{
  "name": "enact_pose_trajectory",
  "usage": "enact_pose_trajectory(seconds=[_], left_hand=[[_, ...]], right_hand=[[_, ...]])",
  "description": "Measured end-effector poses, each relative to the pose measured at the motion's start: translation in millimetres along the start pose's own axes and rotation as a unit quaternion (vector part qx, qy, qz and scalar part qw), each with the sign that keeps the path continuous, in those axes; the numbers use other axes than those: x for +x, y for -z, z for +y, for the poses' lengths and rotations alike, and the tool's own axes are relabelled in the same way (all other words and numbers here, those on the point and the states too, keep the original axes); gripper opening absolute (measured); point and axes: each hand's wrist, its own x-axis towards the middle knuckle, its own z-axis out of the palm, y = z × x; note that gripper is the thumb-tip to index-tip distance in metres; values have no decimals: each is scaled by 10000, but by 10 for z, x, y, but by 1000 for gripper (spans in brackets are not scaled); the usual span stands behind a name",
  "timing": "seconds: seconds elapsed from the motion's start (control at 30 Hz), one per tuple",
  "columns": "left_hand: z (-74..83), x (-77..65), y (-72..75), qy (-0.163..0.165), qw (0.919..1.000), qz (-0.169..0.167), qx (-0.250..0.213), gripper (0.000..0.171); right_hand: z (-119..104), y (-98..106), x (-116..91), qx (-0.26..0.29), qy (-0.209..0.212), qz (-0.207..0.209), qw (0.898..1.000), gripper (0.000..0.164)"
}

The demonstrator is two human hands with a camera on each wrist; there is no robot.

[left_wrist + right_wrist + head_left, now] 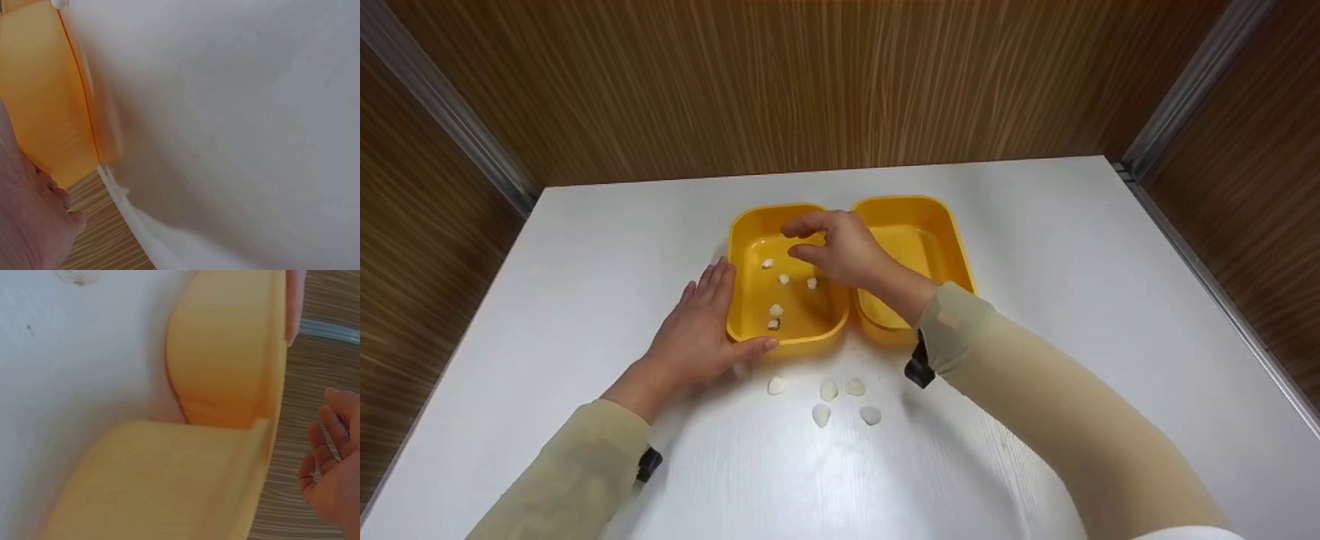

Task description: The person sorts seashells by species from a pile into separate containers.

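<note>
Over the left yellow tray [810, 347], the right hand [844, 247] hangs with thumb and forefinger curved towards each other, a clear gap between their tips, and nothing shows in that gap. The right wrist view agrees: fingers loosely bent, not pinching anything in sight.

Across to the left hand [697, 334], and here the fingers lie long and fairly straight against the tray's left side, thumb reaching round onto the near rim. That looks like bracing, a flat palm and a hooked thumb to keep a light tray from sliding, rather than a grip.

Down inside that tray, five small white shells [776, 309] sit scattered, two at the near end, three farther back, well apart as if dropped singly. On the near side, five pale shells [829, 389] lie on the white table [1110, 337], probably set there for short reach.

Just to the right stands the second yellow tray [911, 247], its long side alongside the first, presumably so one arm covers both; the right forearm crosses its near left part and hides some of it.
</note>
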Motion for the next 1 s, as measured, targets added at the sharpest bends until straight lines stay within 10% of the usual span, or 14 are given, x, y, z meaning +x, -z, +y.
enact_pose_trajectory(seconds=[0.57,1.0], left_hand=[[-53,-5,2,-1,10000,24,-62,127],[-103,-24,-1,131,9999,45,-28,128]], right_hand=[[-72,385,-858,-179,2134,173,9767,27],[255,362,-1314,-125,2518,215,9675,29]])
